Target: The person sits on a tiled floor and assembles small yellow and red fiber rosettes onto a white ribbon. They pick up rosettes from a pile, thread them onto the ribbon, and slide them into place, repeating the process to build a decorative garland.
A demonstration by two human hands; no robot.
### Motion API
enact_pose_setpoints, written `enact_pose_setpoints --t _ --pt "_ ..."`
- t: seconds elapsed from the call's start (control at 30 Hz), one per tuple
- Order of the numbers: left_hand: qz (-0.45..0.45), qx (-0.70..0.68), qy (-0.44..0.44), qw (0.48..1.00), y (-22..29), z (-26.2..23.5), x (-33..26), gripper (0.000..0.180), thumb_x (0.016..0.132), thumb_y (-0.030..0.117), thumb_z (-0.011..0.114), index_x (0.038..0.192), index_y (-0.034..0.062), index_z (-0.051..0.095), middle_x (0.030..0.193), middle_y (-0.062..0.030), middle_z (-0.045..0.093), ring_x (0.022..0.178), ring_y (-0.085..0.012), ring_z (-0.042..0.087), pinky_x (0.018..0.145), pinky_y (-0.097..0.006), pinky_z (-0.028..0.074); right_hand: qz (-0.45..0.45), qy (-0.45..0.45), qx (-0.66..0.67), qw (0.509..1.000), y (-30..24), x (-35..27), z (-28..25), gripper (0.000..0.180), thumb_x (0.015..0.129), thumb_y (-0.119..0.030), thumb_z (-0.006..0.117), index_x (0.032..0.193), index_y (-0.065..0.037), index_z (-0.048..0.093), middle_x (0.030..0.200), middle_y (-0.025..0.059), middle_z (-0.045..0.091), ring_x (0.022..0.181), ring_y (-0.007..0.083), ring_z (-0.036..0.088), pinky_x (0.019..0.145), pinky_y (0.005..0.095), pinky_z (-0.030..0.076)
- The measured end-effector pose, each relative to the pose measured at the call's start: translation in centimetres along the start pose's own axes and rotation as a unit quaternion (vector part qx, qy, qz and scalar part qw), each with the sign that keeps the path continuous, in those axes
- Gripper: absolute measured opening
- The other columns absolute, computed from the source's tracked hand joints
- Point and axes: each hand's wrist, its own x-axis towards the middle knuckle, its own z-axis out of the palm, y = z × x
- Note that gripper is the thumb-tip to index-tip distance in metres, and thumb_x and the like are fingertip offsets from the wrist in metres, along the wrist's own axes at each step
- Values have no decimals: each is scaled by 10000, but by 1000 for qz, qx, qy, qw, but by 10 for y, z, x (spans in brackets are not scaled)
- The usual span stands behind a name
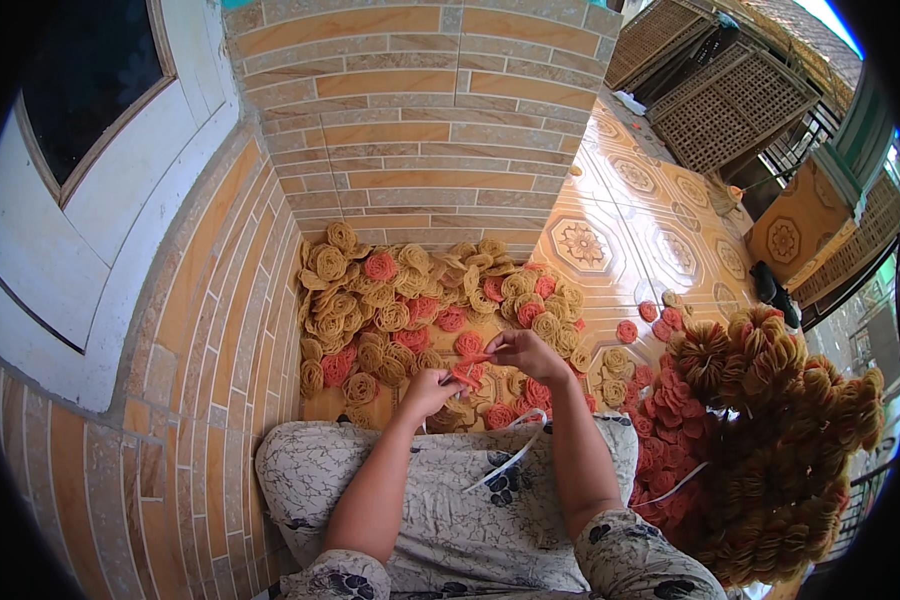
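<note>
Patterned clothing (410, 510) covers the lap, with a white string (518, 458) trailing over it. Left hand (428, 393) and right hand (530, 352) are both pinching a coral piece (475, 358), right above the near edge of the tiled floor (625, 235). Big bunch of tan rosettes (760, 360) by the floor's right edge, heap of tan and coral ones (370, 293) up against the wall (400, 130) edge, woven panels (735, 105) past the far right corner.

stone-strip wall (400, 130) | glossy patterned floor (620, 215) | white-framed dark pane (90, 80) | lattice panels (732, 108)
</note>
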Motion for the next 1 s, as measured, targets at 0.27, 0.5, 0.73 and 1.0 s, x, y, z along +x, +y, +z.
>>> enact_pose_setpoints --t 0.27,0.5,0.73,1.0 --pt "62 76 61 993 -19 2 12 271 930 210 587 1045 -26 655 960 -75 701 881 -121 632 789 -279 473 -3 32 39 999 -6 5 20 199 901 -129 643 1002 28 574 934 43 625 867 110 602 790 266 481" --pt "135 51 80 986 -1 7 6 315 911 284 589 1097 42 665 1003 -142 693 922 -251 669 791 -331 501 -83 26 12 996 -9 4 16 162 897 -103 628 977 28 578 846 30 639 813 94 590 747 252 479" --pt "63 95 25 993 -12 4 5 212 885 218 631 960 35 707 833 -83 718 767 -170 677 689 -305 497 102 90 -427 894 22 -8 -8 310 801 -194 702 1082 -106 605 954 100 664 915 303 633 812 374 488" --pt "34 40 -4 999 -12 8 4 166 877 139 652 947 -7 692 860 -68 719 796 -105 667 751 -271 510 71 174 -165 968 32 1 -17 259 776 -178 729 920 21 648 721 79 649 640 128 619 624 275 485"
